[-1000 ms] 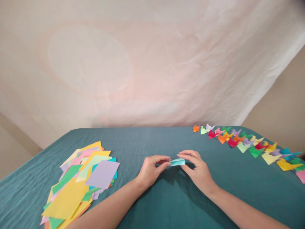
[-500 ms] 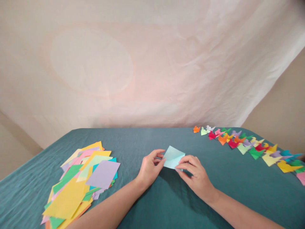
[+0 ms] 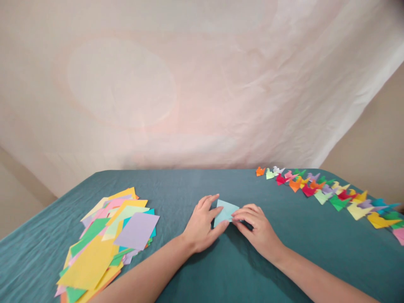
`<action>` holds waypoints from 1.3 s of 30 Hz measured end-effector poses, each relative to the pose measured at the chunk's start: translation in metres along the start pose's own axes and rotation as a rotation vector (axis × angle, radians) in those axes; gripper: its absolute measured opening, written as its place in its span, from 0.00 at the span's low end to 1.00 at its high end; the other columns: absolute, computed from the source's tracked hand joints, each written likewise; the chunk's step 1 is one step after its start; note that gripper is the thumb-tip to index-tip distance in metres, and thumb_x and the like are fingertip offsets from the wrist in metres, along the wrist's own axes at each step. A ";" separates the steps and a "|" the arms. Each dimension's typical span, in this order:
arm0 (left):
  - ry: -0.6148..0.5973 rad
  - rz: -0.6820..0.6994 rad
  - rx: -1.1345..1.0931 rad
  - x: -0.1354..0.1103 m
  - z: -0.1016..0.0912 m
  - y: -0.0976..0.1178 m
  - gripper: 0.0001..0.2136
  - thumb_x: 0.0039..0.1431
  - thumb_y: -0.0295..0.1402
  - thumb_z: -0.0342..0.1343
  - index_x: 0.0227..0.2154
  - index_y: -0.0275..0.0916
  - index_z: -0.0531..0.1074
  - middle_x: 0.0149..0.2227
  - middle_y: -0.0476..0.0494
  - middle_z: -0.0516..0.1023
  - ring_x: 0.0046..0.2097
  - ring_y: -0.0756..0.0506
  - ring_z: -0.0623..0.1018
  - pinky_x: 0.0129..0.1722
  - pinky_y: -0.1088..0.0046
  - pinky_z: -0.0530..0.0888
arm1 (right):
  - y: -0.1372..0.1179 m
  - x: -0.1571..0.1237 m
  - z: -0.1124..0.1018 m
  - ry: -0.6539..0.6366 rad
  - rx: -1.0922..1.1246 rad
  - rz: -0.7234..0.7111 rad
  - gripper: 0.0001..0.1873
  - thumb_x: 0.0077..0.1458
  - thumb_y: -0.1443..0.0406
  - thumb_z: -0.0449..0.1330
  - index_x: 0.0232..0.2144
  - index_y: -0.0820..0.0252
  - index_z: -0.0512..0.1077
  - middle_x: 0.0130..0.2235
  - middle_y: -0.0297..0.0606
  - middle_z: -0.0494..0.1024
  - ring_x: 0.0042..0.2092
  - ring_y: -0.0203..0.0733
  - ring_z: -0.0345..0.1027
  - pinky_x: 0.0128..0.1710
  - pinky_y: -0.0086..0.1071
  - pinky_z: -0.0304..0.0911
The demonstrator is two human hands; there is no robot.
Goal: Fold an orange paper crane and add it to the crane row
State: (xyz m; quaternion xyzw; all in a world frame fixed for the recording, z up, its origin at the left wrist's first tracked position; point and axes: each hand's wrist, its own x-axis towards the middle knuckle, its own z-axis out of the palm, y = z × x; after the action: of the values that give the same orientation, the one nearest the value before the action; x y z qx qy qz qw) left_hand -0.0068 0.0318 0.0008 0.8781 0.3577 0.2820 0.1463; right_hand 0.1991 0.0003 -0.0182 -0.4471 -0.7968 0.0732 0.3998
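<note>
A light blue square of origami paper (image 3: 224, 213) lies low over the table between both hands, and part of it is folded over on the right. My left hand (image 3: 203, 223) rests at its left side with fingers spread; thumb and index fingertip press on the paper. My right hand (image 3: 259, 229) pinches the paper's right corner between thumb and fingertips. Those fingers hide the corner itself.
On the left lies a loose pile of coloured paper squares (image 3: 91, 261), with a purple sheet (image 3: 137, 230) on top. Rows of small folded paper birds (image 3: 339, 202) line the right side. A dark green cloth (image 3: 189, 183) covers the table; a pale curtain hangs behind.
The paper has gone from a flat, open square to partly folded, with its right corner drawn inward. My left hand has shifted right and spread its fingers onto it.
</note>
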 end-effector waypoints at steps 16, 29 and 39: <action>-0.071 0.073 -0.043 0.001 0.005 -0.007 0.09 0.59 0.35 0.52 0.31 0.40 0.76 0.34 0.46 0.78 0.42 0.46 0.75 0.46 0.68 0.65 | 0.005 -0.001 -0.009 -0.126 0.067 0.133 0.10 0.59 0.60 0.51 0.31 0.55 0.70 0.31 0.36 0.75 0.36 0.42 0.67 0.37 0.35 0.62; -0.055 -0.110 -0.076 0.001 0.005 -0.003 0.11 0.60 0.38 0.50 0.33 0.40 0.75 0.30 0.47 0.77 0.32 0.48 0.74 0.35 0.75 0.68 | 0.001 0.000 -0.011 -0.143 0.134 0.245 0.13 0.60 0.59 0.48 0.30 0.57 0.70 0.27 0.32 0.73 0.29 0.38 0.66 0.31 0.30 0.60; 0.010 0.030 0.040 -0.001 0.001 0.006 0.15 0.60 0.35 0.49 0.49 0.40 0.66 0.47 0.41 0.73 0.48 0.43 0.71 0.48 0.65 0.67 | 0.006 -0.001 -0.001 -0.132 0.075 0.266 0.14 0.60 0.59 0.48 0.30 0.57 0.70 0.24 0.32 0.71 0.26 0.38 0.64 0.26 0.30 0.58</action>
State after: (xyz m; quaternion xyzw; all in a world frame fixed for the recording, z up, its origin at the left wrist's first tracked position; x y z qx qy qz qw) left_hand -0.0034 0.0271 0.0022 0.8848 0.3508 0.2811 0.1226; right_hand 0.2041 0.0029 -0.0204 -0.5279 -0.7516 0.1843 0.3499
